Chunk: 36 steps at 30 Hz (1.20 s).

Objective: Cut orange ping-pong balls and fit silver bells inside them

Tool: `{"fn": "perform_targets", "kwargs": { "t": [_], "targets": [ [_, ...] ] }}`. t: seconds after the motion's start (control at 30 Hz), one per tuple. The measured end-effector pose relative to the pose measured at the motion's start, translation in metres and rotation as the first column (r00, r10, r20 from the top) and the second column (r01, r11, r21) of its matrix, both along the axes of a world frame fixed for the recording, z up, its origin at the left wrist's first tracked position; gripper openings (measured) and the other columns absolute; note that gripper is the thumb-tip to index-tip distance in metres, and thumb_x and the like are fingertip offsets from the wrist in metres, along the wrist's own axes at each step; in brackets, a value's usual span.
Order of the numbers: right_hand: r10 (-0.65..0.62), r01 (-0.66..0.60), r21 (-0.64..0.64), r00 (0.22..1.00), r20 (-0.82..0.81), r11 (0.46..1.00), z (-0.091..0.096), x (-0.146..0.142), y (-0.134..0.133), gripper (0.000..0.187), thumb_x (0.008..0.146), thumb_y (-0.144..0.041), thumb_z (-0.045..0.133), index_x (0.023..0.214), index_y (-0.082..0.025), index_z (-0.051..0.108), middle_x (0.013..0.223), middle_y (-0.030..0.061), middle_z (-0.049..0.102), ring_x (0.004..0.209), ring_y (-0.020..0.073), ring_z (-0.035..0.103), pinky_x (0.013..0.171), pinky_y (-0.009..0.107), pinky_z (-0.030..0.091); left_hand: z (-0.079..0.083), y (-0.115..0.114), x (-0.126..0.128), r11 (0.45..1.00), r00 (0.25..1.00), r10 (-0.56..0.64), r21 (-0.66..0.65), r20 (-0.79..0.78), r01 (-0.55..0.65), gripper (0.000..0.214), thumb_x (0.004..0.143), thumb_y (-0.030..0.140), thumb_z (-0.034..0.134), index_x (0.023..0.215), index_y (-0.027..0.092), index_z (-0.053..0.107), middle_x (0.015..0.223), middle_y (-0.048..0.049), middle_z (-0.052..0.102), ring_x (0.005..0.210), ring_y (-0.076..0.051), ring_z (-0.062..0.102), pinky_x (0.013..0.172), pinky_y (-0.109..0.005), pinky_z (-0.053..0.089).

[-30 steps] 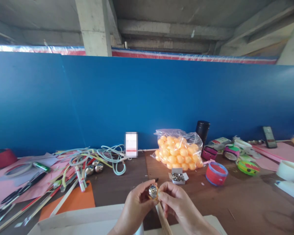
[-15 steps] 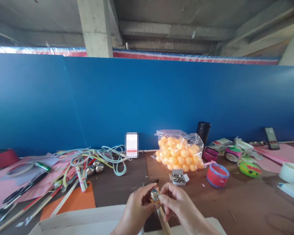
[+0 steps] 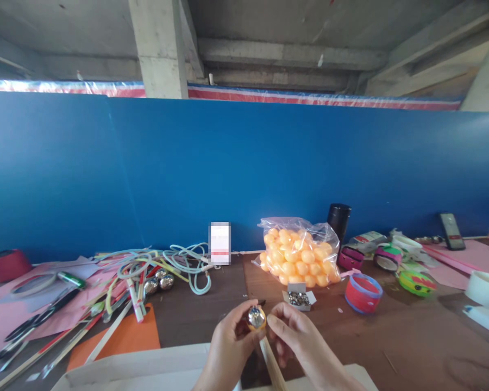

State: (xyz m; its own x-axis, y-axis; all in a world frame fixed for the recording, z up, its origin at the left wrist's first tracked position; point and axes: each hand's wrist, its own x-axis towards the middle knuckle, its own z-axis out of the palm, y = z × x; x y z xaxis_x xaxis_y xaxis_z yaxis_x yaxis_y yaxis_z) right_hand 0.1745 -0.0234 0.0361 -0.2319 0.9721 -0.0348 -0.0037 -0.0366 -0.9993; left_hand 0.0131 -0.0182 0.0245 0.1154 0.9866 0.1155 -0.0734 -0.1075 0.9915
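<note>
My left hand [image 3: 230,342] and my right hand [image 3: 295,339] meet low in the middle of the view. Both pinch a small shiny silver ball in an orange shell [image 3: 256,318], which sits on top of a wooden stick [image 3: 272,366] running down between my hands. Just beyond them lies a small open white box of silver balls [image 3: 299,298]. Behind that is a clear plastic bag of orange balls [image 3: 297,258].
A brown table [image 3: 391,336] stands against a blue wall [image 3: 244,174]. Coloured cords [image 3: 163,260], sticks, scissors [image 3: 22,328], orange paper [image 3: 120,339] and pink paper lie left. A red-and-blue ring [image 3: 363,292], black cylinder [image 3: 338,220], tape rolls and a phone [image 3: 449,231] lie right. A white box edge [image 3: 138,366] is nearest me.
My hands have stayed together on the ball, with the fingers of the right hand shifting slightly around it. The view has tilted a little.
</note>
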Motion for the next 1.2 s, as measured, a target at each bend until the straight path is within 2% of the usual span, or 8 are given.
{"fn": "perform_targets", "kwargs": {
  "t": [0.1, 0.23, 0.33, 0.5, 0.6, 0.73, 0.93, 1.2],
  "targets": [
    [-0.103, 0.053, 0.150, 0.931, 0.350, 0.987, -0.005, 0.009, 0.003, 0.034, 0.083, -0.052, 0.049, 0.072, -0.021, 0.047, 0.053, -0.0058, 0.049, 0.045, 0.0101, 0.047, 0.043, 0.019, 0.037, -0.009, 0.010, -0.007, 0.988, 0.988, 0.154, 0.012, -0.004, -0.154, 0.047, 0.066, 0.030, 0.072, 0.111, 0.018, 0.061, 0.105, -0.0082, 0.069, 0.092, -0.022, 0.064, 0.083, -0.030, 0.049],
    [-0.162, -0.020, 0.233, 0.660, 0.733, 0.972, -0.005, 0.012, -0.003, 0.021, 0.079, -0.042, 0.055, 0.078, -0.022, 0.057, 0.072, 0.0027, 0.068, 0.068, 0.0196, 0.062, 0.059, 0.025, 0.040, -0.020, 0.020, -0.016, 0.964, 0.961, 0.267, -0.026, 0.076, -0.266, 0.055, 0.067, 0.036, 0.071, 0.116, 0.014, 0.056, 0.098, -0.0095, 0.070, 0.086, -0.022, 0.065, 0.075, -0.029, 0.052],
    [-0.078, -0.068, 0.133, 0.525, 0.847, 0.989, -0.001, 0.003, -0.011, 0.017, 0.071, -0.037, 0.061, 0.079, -0.022, 0.060, 0.076, 0.0050, 0.071, 0.070, 0.0233, 0.065, 0.057, 0.026, 0.038, -0.024, 0.022, -0.016, 0.957, 0.953, 0.289, -0.030, 0.087, -0.287, 0.056, 0.068, 0.037, 0.071, 0.116, 0.014, 0.055, 0.098, -0.0095, 0.069, 0.086, -0.022, 0.066, 0.073, -0.028, 0.052],
    [-0.058, -0.056, 0.099, 0.494, 0.867, 0.994, 0.000, -0.009, -0.015, 0.026, 0.063, -0.024, 0.063, 0.089, -0.023, 0.064, 0.081, 0.0065, 0.073, 0.076, 0.0258, 0.067, 0.059, 0.027, 0.039, -0.027, 0.021, -0.013, 0.963, 0.960, 0.271, -0.023, 0.073, -0.270, 0.055, 0.068, 0.037, 0.070, 0.116, 0.014, 0.055, 0.101, -0.0101, 0.068, 0.087, -0.022, 0.065, 0.072, -0.028, 0.052],
    [-0.089, 0.003, 0.104, 0.544, 0.834, 0.995, -0.004, -0.009, -0.012, 0.025, 0.064, -0.020, 0.059, 0.088, -0.022, 0.066, 0.087, 0.0083, 0.074, 0.080, 0.0268, 0.068, 0.063, 0.029, 0.041, -0.029, 0.022, -0.015, 0.962, 0.961, 0.273, -0.026, 0.051, -0.272, 0.055, 0.069, 0.038, 0.070, 0.116, 0.014, 0.053, 0.101, -0.0100, 0.067, 0.088, -0.022, 0.065, 0.074, -0.028, 0.052],
    [-0.049, 0.040, 0.029, 0.748, 0.662, 0.999, -0.007, -0.004, -0.007, 0.016, 0.067, -0.020, 0.054, 0.078, -0.018, 0.066, 0.084, 0.0085, 0.073, 0.083, 0.0254, 0.066, 0.069, 0.029, 0.043, -0.029, 0.021, -0.016, 0.959, 0.958, 0.281, -0.048, 0.062, -0.278, 0.057, 0.069, 0.039, 0.069, 0.117, 0.014, 0.053, 0.095, -0.0077, 0.069, 0.082, -0.020, 0.065, 0.071, -0.028, 0.053],
    [0.045, 0.038, -0.185, 0.903, 0.428, 0.982, -0.015, -0.007, -0.002, 0.007, 0.074, -0.017, 0.040, 0.078, -0.019, 0.046, 0.062, 0.0008, 0.064, 0.046, 0.0135, 0.061, 0.041, 0.020, 0.040, -0.025, 0.020, -0.017, 0.951, 0.947, 0.308, -0.067, 0.091, -0.302, 0.058, 0.065, 0.038, 0.072, 0.115, 0.014, 0.055, 0.099, -0.0091, 0.069, 0.085, -0.022, 0.066, 0.070, -0.029, 0.054],
    [0.014, -0.027, 0.055, 0.973, 0.229, 0.998, -0.008, -0.008, -0.008, 0.009, 0.079, -0.026, 0.045, 0.083, -0.023, 0.038, 0.057, -0.0087, 0.049, 0.035, 0.0058, 0.045, 0.036, 0.016, 0.033, -0.012, 0.017, -0.016, 0.930, 0.929, 0.363, -0.099, 0.072, -0.355, 0.058, 0.062, 0.036, 0.073, 0.112, 0.013, 0.058, 0.089, -0.0078, 0.071, 0.076, -0.022, 0.067, 0.066, -0.029, 0.055]
  ]
}}
